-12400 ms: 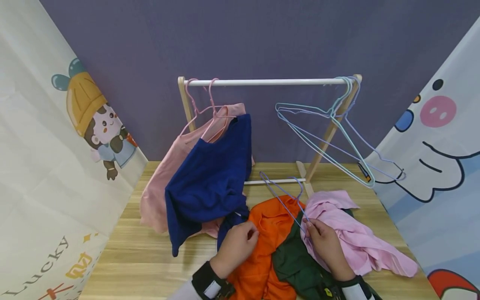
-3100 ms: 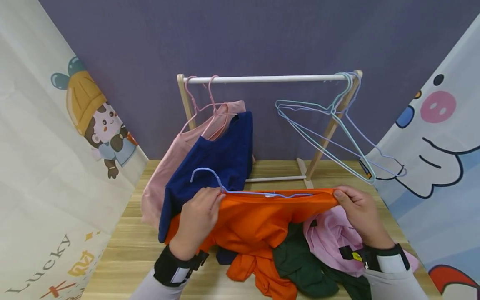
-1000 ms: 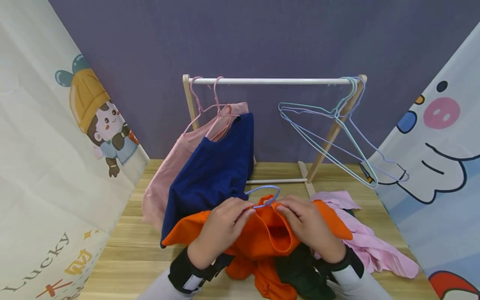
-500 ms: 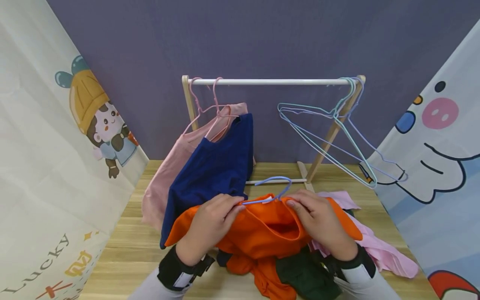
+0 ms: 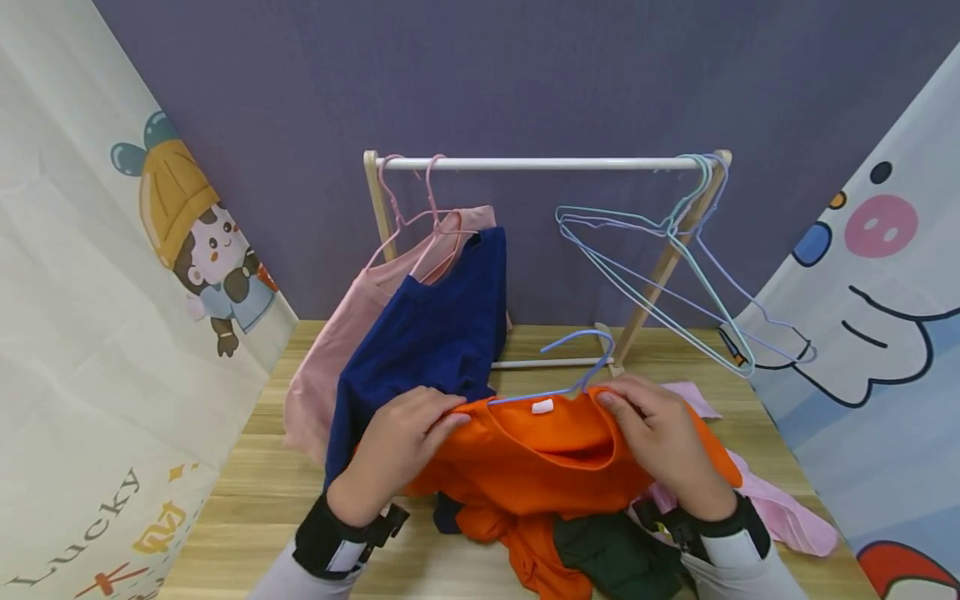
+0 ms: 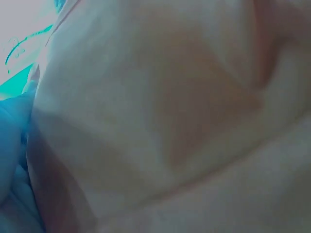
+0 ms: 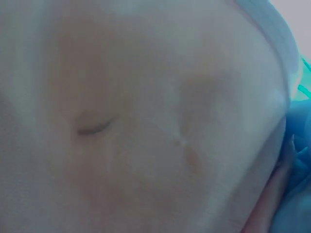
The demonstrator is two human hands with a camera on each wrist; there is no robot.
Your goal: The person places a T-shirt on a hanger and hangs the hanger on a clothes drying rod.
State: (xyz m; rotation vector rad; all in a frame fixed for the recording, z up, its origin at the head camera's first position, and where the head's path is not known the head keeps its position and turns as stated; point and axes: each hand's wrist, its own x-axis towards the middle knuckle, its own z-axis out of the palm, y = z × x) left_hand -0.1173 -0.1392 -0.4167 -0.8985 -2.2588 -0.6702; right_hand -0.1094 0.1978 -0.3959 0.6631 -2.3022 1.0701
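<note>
In the head view, both hands hold up an orange shirt (image 5: 525,487) by its neckline, which gapes toward me with a white label inside. The left hand (image 5: 401,450) pinches the left shoulder edge between thumb and fingers. At the right side of the neckline, the right hand (image 5: 663,442) grips the cloth close to the hook of a lavender hanger (image 5: 611,346). The hanger's hook and a stretch of one arm show above the collar; the rest is hidden in the shirt. Pale-looking blurred cloth (image 6: 146,97) fills most of the left wrist view, and likewise the right wrist view.
Behind stands a rack with a white rail (image 5: 540,164). A pink shirt (image 5: 318,392) and a navy shirt (image 5: 420,342) hang at its left; mint and lavender hangers (image 5: 693,267) hang at its right. A dark green garment (image 5: 611,550) and a light pink garment (image 5: 783,508) lie on the table.
Earlier the right hand held the bare lavender hanger over the heaped orange shirt; now the hanger is inside it. Over the last second the hands spread apart, widening the neckline, and the hook moved up and right.
</note>
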